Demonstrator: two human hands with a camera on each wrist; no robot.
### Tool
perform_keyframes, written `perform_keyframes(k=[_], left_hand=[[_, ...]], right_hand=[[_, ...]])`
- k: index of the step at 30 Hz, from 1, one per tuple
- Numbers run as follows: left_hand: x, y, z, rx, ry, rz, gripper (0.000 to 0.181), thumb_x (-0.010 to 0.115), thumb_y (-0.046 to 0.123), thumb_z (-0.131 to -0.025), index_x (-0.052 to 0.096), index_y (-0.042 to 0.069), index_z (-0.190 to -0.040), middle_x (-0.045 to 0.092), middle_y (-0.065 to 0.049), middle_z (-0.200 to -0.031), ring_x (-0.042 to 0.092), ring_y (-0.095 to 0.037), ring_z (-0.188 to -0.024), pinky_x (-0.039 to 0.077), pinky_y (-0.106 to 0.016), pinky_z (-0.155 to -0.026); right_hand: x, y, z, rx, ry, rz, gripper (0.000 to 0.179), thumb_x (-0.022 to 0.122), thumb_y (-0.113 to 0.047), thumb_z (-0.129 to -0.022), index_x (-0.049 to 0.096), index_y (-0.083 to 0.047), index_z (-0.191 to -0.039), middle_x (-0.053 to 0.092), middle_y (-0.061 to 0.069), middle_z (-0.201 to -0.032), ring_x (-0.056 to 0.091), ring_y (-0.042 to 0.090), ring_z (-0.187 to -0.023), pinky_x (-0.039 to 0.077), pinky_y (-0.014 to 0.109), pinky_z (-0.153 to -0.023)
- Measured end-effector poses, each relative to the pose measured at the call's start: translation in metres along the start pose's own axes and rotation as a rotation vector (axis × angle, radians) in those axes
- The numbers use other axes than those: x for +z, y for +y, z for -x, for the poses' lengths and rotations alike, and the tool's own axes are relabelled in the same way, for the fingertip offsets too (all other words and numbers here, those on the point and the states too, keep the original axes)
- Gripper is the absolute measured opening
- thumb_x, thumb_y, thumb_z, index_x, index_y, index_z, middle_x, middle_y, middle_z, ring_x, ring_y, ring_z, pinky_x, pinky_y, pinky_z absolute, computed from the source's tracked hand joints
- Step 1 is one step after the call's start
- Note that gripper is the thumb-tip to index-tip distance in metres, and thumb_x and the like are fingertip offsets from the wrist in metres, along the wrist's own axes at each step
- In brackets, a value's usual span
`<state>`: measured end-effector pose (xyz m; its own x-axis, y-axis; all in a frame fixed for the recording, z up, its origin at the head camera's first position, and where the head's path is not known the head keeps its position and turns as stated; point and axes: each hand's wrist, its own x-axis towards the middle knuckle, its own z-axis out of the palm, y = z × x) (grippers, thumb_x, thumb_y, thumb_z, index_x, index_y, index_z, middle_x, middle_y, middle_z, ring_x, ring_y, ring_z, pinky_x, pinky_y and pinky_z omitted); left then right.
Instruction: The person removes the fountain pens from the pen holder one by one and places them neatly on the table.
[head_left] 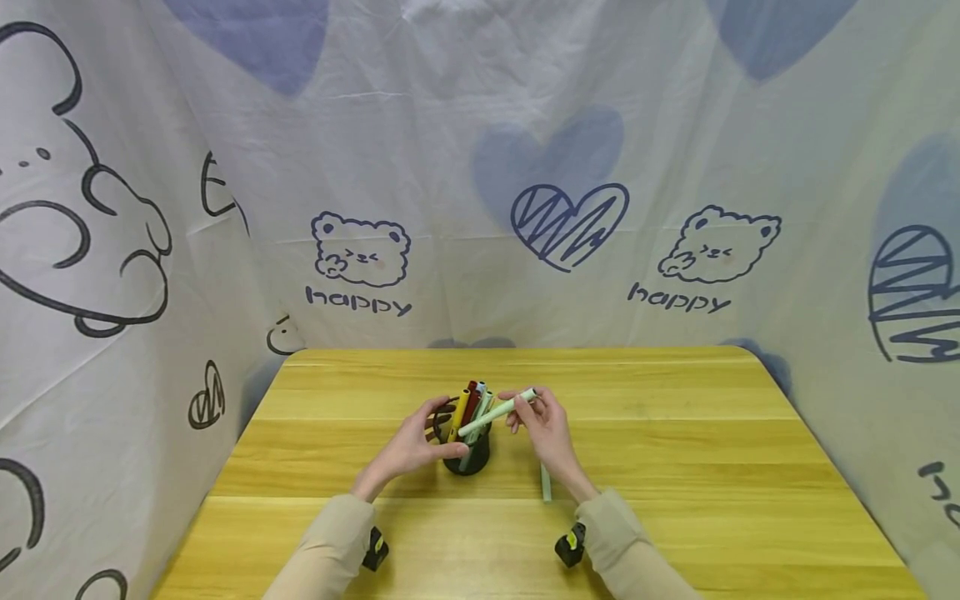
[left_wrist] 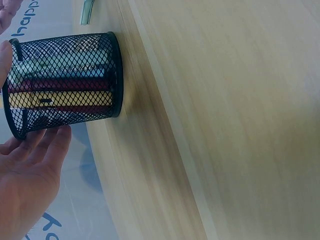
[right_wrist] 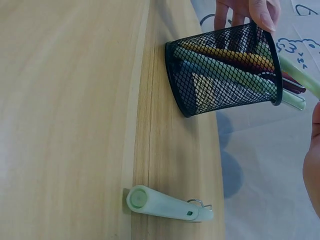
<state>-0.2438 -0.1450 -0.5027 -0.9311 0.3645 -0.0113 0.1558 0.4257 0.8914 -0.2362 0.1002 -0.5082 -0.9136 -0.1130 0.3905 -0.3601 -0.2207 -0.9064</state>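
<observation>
Slim green pen (head_left: 497,411) being pinched by the right hand (head_left: 549,427)
It is being slanted toward two o'clock from the round black mesh cup (head_left: 474,463), which is being clasped by the left hand (head_left: 414,442).

Pens (head_left: 459,414) in cup (left_wrist: 118,75), loose pen (right_wrist: 165,204) on tbl (head_left: 712,467) to R.

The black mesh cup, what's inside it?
Inside the mesh cup are a yellow pen, a dark red pen, a pale green pen and others. Pens overlap and hide one another behind the mesh, so I can't count them all.
</observation>
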Motion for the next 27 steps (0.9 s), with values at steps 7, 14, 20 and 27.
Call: perform_keyframes(k=[7, 14, 20, 27], left_hand=[[0.0, -0.001, 0.0, -0.002, 0.004, -0.002, 0.095, 0.084, 0.03, -0.083, 0.031, 0.002, -0.156, 0.04, -0.019, -0.158, 0.044, -0.047, -0.141, 0.042, -0.062, -0.112], [0.0, 0.001, 0.0, -0.004, 0.003, 0.001, 0.096, 0.085, 0.029, -0.082, 0.03, 0.001, -0.156, 0.039, -0.02, -0.158, 0.043, -0.047, -0.141, 0.041, -0.062, -0.113], [0.0, 0.0, 0.0, -0.003, 0.006, -0.005, 0.096, 0.085, 0.03, -0.082, 0.031, 0.001, -0.156, 0.04, -0.019, -0.158, 0.044, -0.047, -0.141, 0.041, -0.06, -0.113], [0.0, -0.001, -0.001, -0.003, 0.003, 0.003, 0.096, 0.085, 0.028, -0.082, 0.031, 0.001, -0.156, 0.041, -0.019, -0.157, 0.045, -0.046, -0.14, 0.041, -0.06, -0.114]], right_hand=[[-0.001, -0.001, 0.002, -0.003, 0.046, -0.098, 0.027, 0.043, -0.014, -0.109, 0.039, 0.012, -0.114, 0.074, 0.02, -0.114, 0.066, 0.011, -0.074, 0.057, 0.023, -0.062], [-0.004, -0.004, 0.004, 0.006, 0.098, -0.169, 0.017, 0.043, -0.015, -0.109, 0.042, 0.001, -0.113, 0.078, 0.002, -0.105, 0.067, 0.01, -0.073, 0.058, 0.02, -0.063], [-0.011, -0.005, 0.007, -0.036, 0.086, -0.284, 0.014, 0.044, -0.005, -0.107, 0.046, -0.008, -0.12, 0.076, 0.002, -0.104, 0.069, 0.01, -0.077, 0.059, 0.019, -0.067], [-0.022, -0.002, 0.015, -0.115, 0.01, -0.348, 0.031, 0.049, 0.012, -0.099, 0.053, -0.004, -0.125, 0.074, 0.008, -0.113, 0.07, 0.011, -0.088, 0.06, 0.021, -0.077]])
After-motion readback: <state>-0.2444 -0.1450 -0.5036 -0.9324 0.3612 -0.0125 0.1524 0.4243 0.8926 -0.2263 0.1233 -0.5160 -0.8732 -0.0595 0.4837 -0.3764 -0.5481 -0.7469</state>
